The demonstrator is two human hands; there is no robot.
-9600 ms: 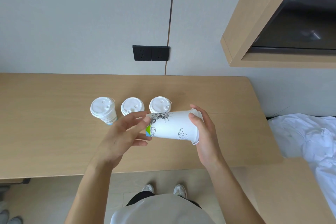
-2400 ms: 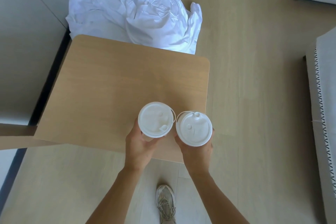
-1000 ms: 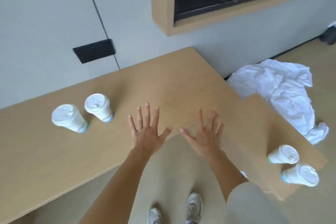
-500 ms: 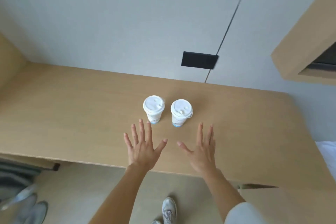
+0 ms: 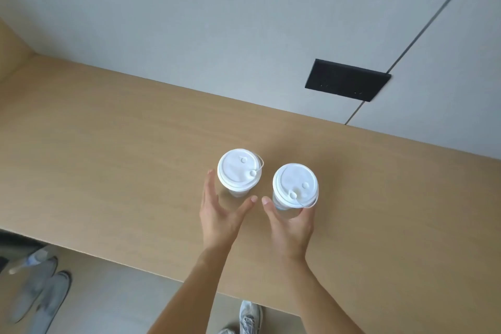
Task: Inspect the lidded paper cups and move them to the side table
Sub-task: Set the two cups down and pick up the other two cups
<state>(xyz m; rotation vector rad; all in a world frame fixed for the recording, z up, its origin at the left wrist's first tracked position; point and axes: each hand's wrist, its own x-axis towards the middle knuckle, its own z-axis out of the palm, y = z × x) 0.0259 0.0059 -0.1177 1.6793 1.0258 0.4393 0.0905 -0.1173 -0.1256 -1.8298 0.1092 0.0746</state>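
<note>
Two lidded paper cups on the desk, a hand at each.

The left cup (image 5: 240,171) and right cup (image 5: 295,186) stand upright mid-desk (image 5: 108,144), neither lifted. The left hand (image 5: 219,214) is spread wide about its cup. The right hand (image 5: 291,225) is at its cup with fingers hidden, so I cannot tell its grip. Both likely remain to be inspected and carried; the side table is out of view.

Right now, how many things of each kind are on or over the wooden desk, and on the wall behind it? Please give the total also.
Lidded paper cups: 2 (left cup, right cup)
Hands: 2 (left hand, right hand)
Black socket panel: 1
Total: 5
</note>
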